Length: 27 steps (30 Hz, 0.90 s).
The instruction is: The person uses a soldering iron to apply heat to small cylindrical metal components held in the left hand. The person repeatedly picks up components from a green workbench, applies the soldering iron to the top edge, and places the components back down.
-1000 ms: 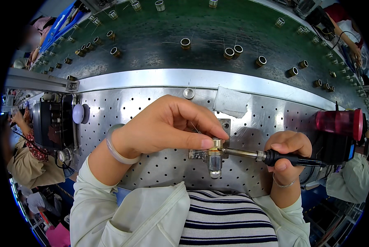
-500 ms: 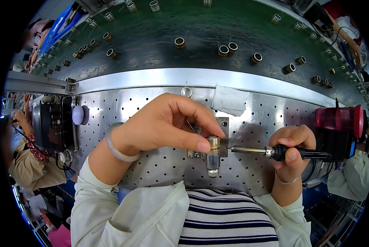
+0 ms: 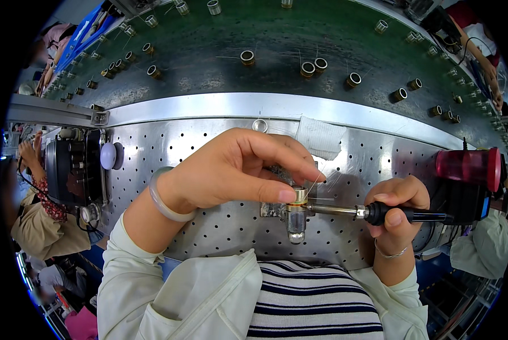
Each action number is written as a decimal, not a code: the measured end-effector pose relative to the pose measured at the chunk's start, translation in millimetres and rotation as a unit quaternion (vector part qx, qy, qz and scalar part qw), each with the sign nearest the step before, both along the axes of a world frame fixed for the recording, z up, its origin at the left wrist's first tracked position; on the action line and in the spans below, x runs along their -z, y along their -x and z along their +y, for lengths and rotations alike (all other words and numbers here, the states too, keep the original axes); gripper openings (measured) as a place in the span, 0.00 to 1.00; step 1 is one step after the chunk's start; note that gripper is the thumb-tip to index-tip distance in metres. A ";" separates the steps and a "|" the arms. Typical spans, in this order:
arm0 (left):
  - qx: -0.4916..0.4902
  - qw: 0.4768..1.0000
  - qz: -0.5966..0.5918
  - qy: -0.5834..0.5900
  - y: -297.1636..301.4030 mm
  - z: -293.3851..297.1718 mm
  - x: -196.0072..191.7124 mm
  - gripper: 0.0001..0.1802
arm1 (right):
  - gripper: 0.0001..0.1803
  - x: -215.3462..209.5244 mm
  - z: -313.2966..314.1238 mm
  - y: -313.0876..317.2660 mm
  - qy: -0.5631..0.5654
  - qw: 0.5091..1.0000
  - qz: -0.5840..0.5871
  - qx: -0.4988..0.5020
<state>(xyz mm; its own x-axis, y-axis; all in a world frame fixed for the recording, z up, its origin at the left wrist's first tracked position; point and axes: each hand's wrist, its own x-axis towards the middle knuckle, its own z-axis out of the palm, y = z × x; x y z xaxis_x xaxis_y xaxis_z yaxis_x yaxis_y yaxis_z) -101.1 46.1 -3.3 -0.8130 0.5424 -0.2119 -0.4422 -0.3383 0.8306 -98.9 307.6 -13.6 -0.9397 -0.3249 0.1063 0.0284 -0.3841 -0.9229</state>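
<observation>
A small silver voice coil (image 3: 301, 195) with a copper-coloured band stands on a rounded metal post (image 3: 295, 222). My left hand (image 3: 237, 170) holds the coil, its thumb pressed on the left side. The index finger reaches past the coil's top, with thin lead wires by its tip; the other fingertips are hidden. My right hand (image 3: 400, 207) grips a soldering iron (image 3: 381, 213) by its black handle. The iron's tip meets the coil's right side at the band, beside a thin wire. Behind, a metal block under the post is mostly covered by my left hand.
A perforated metal plate (image 3: 220, 232) forms the bench top. Beyond its raised silver edge (image 3: 254, 106), a green belt (image 3: 203, 73) carries several coils. A white cloth (image 3: 320, 137) and a small ring (image 3: 259, 126) lie behind my hands. A red container (image 3: 466, 167) stands right, a black device (image 3: 73, 170) left.
The soldering iron has moved left until its tip meets the coil. My left index finger has lifted off the coil and stretched right; the thumb stays on it.
</observation>
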 end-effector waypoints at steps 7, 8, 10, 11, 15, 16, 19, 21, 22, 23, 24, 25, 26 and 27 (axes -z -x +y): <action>0.006 0.999 0.041 -0.014 2.6 -1.9 -0.5 0.08 | 0.13 0.0 0.3 -0.1 -0.004 1.000 0.007 0.001; 0.005 0.999 0.045 -0.010 2.5 -2.4 -0.3 0.08 | 0.13 -0.3 0.3 0.1 -0.005 1.000 0.012 0.000; 0.003 0.999 0.054 -0.003 2.1 -3.1 -0.4 0.08 | 0.13 -0.4 0.5 0.4 -0.007 1.000 0.022 -0.002; 0.002 0.998 0.058 0.000 2.2 -3.4 -0.4 0.08 | 0.13 -0.2 0.8 0.6 -0.010 1.000 0.026 -0.002; 0.001 0.998 0.071 0.002 3.1 -3.8 -0.7 0.08 | 0.13 -0.4 1.4 0.9 -0.006 0.999 0.033 -0.003; 0.002 0.998 0.069 0.004 3.3 -3.9 -0.8 0.08 | 0.13 -0.6 1.5 1.0 -0.002 0.999 0.032 -0.004; 0.004 0.998 0.066 0.010 3.4 -4.2 -1.6 0.08 | 0.14 -0.2 3.3 1.2 -0.014 0.999 0.037 -0.002; 0.006 0.998 0.064 0.009 3.5 -5.1 -1.1 0.08 | 0.14 -0.6 2.9 2.1 -0.017 0.999 0.042 -0.007; 0.007 0.998 0.063 0.008 3.7 -5.5 -1.2 0.08 | 0.14 -0.9 2.6 2.6 -0.019 0.999 0.044 -0.009; 0.008 0.998 0.063 0.007 3.9 -5.5 -1.2 0.08 | 0.14 -1.1 2.6 3.0 -0.019 0.999 0.049 -0.009; 0.009 0.998 0.062 0.007 4.1 -5.5 -1.2 0.08 | 0.14 -1.5 2.6 3.5 -0.020 0.998 0.054 -0.010; 0.012 0.998 0.057 0.000 4.4 -5.6 -1.3 0.08 | 0.14 -1.8 2.7 3.8 -0.020 0.998 0.059 -0.011; 0.015 0.999 0.052 -0.007 5.0 -5.9 -1.0 0.08 | 0.14 -1.6 2.6 3.8 -0.025 0.997 0.067 -0.008; 0.019 0.999 0.047 -0.014 5.6 -6.2 -0.9 0.09 | 0.14 -1.2 2.7 3.8 -0.030 0.997 0.075 -0.005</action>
<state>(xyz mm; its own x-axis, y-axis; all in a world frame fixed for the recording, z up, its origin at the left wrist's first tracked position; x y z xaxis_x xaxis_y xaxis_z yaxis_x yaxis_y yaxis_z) -106.7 39.9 -2.4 -0.8077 0.5771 -0.1203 -0.3759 -0.3471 0.8592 -102.6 310.3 -12.5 -0.9113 -0.3445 0.2256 -0.1078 -0.3293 -0.9381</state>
